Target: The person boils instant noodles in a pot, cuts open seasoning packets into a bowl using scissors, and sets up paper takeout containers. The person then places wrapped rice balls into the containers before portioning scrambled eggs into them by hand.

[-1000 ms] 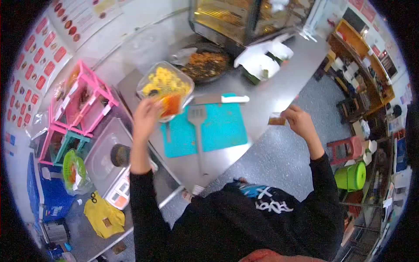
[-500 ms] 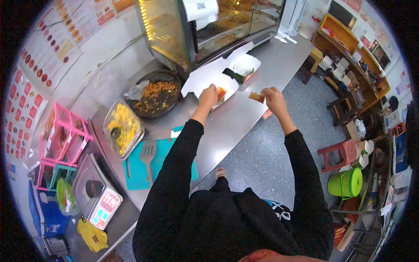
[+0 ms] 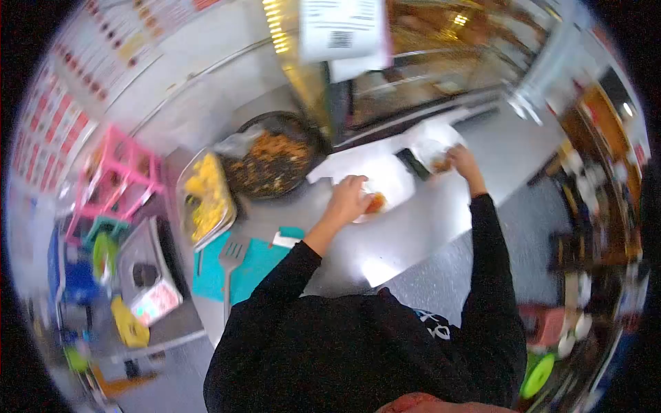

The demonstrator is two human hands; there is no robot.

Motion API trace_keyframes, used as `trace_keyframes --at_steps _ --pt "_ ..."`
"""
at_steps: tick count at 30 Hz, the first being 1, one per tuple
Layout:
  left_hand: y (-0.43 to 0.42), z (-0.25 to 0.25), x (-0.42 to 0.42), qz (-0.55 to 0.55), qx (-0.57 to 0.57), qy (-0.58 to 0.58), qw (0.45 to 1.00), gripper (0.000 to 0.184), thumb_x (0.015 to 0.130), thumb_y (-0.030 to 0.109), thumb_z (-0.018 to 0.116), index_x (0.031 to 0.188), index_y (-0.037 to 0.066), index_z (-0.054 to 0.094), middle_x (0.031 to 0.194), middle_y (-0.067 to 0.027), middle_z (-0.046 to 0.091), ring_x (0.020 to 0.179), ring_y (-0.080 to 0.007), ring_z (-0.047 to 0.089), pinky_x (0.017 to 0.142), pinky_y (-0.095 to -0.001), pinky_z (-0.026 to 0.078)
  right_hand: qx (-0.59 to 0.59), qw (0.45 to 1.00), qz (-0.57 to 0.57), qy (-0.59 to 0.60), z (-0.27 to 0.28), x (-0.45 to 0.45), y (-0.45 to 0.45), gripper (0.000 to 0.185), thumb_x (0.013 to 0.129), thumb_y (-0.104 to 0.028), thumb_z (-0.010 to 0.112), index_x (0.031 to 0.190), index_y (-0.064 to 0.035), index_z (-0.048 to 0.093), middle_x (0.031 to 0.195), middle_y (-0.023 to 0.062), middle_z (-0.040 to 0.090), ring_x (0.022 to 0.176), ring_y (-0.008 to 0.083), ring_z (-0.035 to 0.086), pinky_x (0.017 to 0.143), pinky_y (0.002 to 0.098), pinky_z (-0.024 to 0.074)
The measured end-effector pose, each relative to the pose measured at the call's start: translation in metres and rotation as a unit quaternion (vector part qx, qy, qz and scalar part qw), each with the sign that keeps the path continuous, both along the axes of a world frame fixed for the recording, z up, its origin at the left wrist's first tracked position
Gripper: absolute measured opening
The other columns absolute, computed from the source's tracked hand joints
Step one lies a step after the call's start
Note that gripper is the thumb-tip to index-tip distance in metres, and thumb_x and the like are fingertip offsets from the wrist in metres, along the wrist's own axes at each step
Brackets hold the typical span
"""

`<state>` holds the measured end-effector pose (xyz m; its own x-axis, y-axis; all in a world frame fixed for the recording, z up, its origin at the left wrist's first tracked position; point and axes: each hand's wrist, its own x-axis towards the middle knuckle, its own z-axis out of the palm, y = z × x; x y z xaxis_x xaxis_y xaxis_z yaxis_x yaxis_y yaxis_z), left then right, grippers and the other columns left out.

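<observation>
My left hand (image 3: 348, 200) is at the near left side of an open white takeaway box (image 3: 391, 175), its curled fingers and thumb apart beside some orange-red food (image 3: 375, 203). Over a second white box (image 3: 435, 136), farther right, my right hand (image 3: 465, 165) is closed with fingertips pointing in. A small brownish packet (image 3: 441, 164) shows at those fingertips, blurred, and its exact kind is unclear. Between the two boxes lies a dark strip (image 3: 413, 165).
Left of the boxes are a black pan (image 3: 275, 155) of browned crumbly food and a glass dish (image 3: 206, 199) of yellow pieces. A slotted spatula (image 3: 233, 256) rests on a teal board (image 3: 210, 275). Behind stands a glass display cabinet (image 3: 434, 76); a scale (image 3: 155, 303) is at left.
My right hand has moved from beyond the counter's front edge to over the second box, carrying the brownish packet. My left hand's fingers have loosened. The view has shifted and blurred.
</observation>
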<state>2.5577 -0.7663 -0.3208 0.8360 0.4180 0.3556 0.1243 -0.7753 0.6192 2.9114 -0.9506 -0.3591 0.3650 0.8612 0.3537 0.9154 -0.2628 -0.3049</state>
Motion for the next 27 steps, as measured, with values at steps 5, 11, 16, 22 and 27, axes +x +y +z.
trace_keyframes --at_steps 5,11,16,22,27 --pt "0.022 -0.003 -0.043 0.100 0.024 -0.058 0.993 0.032 0.070 0.021 0.062 0.097 0.004 0.052 0.095 -0.0148 0.055 0.087 -0.0329 0.051 0.074 -0.0399 0.040 -0.033 0.999 0.004 0.005 0.019 0.004 0.008 0.009 0.071 -0.009 0.053 0.074 -0.0037 0.061 0.078 0.0141 0.054 0.076 0.0307 0.053 0.068 0.0372 0.0434" --pt "0.160 0.018 -0.089 0.517 0.135 -0.144 0.833 0.030 0.072 0.007 0.054 0.102 0.004 0.052 0.100 -0.0198 0.053 0.091 -0.0308 0.051 0.077 -0.0387 0.041 -0.076 0.991 0.039 -0.102 -0.014 0.027 -0.012 0.019 0.063 -0.008 0.051 0.074 -0.0105 0.066 0.079 0.0077 0.063 0.081 0.0263 0.058 0.072 0.0382 0.0465" --pt "0.231 0.027 -0.106 0.451 0.440 0.175 0.757 0.036 0.076 0.012 0.050 0.112 0.013 0.050 0.120 -0.0180 0.044 0.109 -0.0291 0.043 0.091 -0.0459 0.031 0.064 0.997 0.019 0.029 0.092 -0.039 -0.012 0.026 0.065 -0.002 0.056 0.089 -0.0087 0.063 0.089 0.0134 0.061 0.086 0.0308 0.057 0.078 0.0389 0.0447" --pt "0.206 0.045 -0.108 0.423 0.332 0.070 0.840 0.022 0.079 0.012 0.047 0.100 0.009 0.052 0.104 -0.0133 0.053 0.097 -0.0288 0.050 0.088 -0.0470 0.033 0.113 0.961 0.187 0.167 0.123 -0.111 0.007 0.026 0.069 0.002 0.052 0.092 -0.0055 0.062 0.090 0.0137 0.060 0.088 0.0284 0.056 0.077 0.0343 0.0455" --pt "0.058 0.105 -0.068 0.351 0.207 -0.097 0.908 0.019 0.078 0.012 0.048 0.095 0.005 0.052 0.090 -0.0150 0.055 0.084 -0.0347 0.052 0.069 -0.0403 0.044 0.206 0.852 0.387 0.285 0.143 -0.212 0.048 0.030 0.068 0.002 0.055 0.097 -0.0067 0.060 0.101 0.0120 0.056 0.090 0.0288 0.055 0.080 0.0345 0.0446"
